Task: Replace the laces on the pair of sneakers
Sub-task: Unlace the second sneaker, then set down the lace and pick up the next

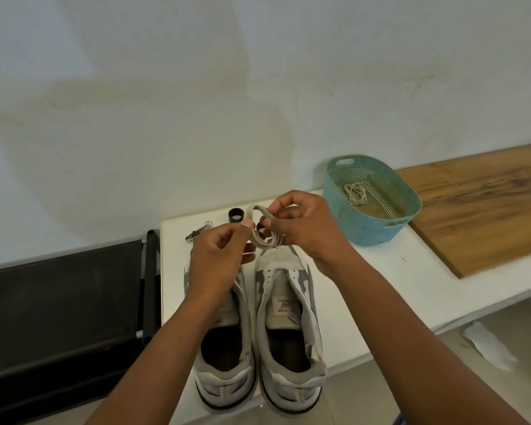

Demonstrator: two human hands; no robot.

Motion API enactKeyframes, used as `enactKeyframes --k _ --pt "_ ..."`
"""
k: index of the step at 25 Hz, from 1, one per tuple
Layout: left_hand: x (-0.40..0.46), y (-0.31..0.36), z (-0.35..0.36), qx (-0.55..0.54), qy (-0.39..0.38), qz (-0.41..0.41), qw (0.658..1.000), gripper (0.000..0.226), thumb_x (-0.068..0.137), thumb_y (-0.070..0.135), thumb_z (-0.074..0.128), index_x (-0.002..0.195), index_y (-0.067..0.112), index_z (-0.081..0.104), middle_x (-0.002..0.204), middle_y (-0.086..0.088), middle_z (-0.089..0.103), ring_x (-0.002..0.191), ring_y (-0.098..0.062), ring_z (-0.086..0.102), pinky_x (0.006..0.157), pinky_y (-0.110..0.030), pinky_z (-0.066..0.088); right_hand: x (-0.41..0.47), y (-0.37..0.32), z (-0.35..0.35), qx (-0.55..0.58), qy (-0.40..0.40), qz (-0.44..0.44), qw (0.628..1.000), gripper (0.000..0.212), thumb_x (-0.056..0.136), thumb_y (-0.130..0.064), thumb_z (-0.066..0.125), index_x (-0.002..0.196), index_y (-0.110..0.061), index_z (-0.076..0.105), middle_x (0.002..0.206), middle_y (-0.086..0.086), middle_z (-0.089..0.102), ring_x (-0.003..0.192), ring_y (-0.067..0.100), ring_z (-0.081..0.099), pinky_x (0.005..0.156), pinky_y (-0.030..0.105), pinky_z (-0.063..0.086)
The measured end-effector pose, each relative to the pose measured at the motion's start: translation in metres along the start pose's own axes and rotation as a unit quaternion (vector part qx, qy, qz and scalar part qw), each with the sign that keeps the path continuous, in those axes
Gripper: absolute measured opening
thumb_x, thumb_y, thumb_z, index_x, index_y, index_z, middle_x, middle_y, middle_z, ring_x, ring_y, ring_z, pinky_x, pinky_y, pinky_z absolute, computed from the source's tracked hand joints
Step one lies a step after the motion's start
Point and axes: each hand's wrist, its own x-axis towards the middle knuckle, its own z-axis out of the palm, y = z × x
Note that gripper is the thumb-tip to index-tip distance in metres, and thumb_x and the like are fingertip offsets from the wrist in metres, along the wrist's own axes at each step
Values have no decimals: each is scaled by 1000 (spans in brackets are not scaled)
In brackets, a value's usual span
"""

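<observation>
My left hand (218, 256) and right hand (301, 225) pinch a coiled flat lace (262, 231) above grey-white sneakers (288, 317); perforated teal basket (377, 222) nearby.

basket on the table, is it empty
No, a coiled lace lies on the bottom of the basket.

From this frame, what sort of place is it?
Probably a plain room at home or a small workroom, not a shop: a bare stained wall, a white table with a wooden board, and a teal plastic basket holding a coiled lace.
</observation>
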Motion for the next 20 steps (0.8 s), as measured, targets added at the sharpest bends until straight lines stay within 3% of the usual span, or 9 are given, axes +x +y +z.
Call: enactKeyframes --k 4,7,9,12,14,16,18,20 --pt "-6 -14 19 190 -66 56 978 35 95 42 68 127 31 70 115 19 72 105 2 67 94 -34 57 3 7 -41 14 53 58 997 19 81 6 81 91 -3 68 86 24 75 69 27 73 63 38 61" --pt "-17 -20 32 339 -130 113 925 43 96 42 63 138 36 61 137 16 63 126 -8 57 106 -30 45 12 31 -65 -1 119 126 985 21 79 7 81 85 -8 68 89 22 75 76 31 75 68 44 64" --pt "-23 -22 40 409 -157 145 887 42 97 45 58 138 35 60 139 14 61 127 -10 55 104 -30 43 18 55 -72 1 155 178 972 22 78 8 82 83 -8 67 92 22 75 80 32 75 68 46 65" --pt "-27 -26 45 476 -170 183 843 43 96 54 49 131 35 64 129 15 66 118 -8 60 98 -31 48 23 89 -73 -29 208 235 949 21 75 7 82 82 -8 70 93 22 75 81 32 74 70 50 65" --pt "-27 -28 46 487 -178 186 835 45 95 57 42 123 33 68 119 16 69 110 -9 63 93 -32 51 25 103 -71 -99 235 230 939 19 72 1 83 79 -12 72 85 13 75 82 29 74 73 50 65" --pt "-27 -27 47 492 -188 184 830 42 94 57 36 102 32 68 100 14 69 95 -10 63 82 -34 52 25 105 -68 -164 251 203 932 16 72 -6 82 76 -17 72 79 4 73 80 24 73 78 46 64" --pt "-28 -26 47 500 -193 182 824 38 93 57 29 82 31 55 85 12 62 83 -9 58 72 -34 50 24 104 -66 -212 249 176 929 13 75 -12 81 77 -21 72 79 -1 73 81 21 71 80 40 61" --pt "-29 -26 46 504 -192 178 823 39 94 55 29 77 29 52 81 12 58 79 -7 54 69 -34 50 23 103 -64 -268 223 148 925 10 80 -17 80 80 -22 71 82 -5 71 86 19 69 74 30 54"
